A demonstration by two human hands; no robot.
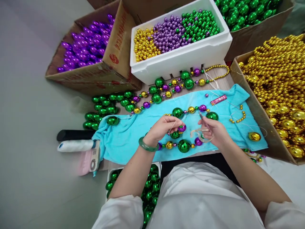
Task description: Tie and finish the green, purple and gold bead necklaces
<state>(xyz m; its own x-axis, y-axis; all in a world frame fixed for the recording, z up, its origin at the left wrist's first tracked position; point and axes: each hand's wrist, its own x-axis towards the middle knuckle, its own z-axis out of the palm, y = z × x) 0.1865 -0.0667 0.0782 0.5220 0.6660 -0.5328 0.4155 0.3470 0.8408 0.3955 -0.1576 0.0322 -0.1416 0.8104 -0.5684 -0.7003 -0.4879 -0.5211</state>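
My left hand [163, 127], with a green bangle [148, 144] at its wrist, pinches a thin white string beside a purple bead [182, 128]. Just below the fingers is a green bead [175, 135]. My right hand [215, 130] is closed around what look like small scissors [200, 133] with pale, see-through handles; the dark tip points up and away. Both hands are over a turquoise towel [128, 136]. A strand of green, gold and purple beads curves around them, with a large green bead [177, 112] behind and another green bead [184, 146] in front.
Behind the towel stands a white foam box [181, 60] of small sorted beads. Cardboard boxes hold purple beads [88, 44], green beads [247, 12] and gold beads [283, 70]. A finished-looking bead strand [156, 98] lies along the towel's far edge. A red-wrapped packet [218, 100] rests on the towel.
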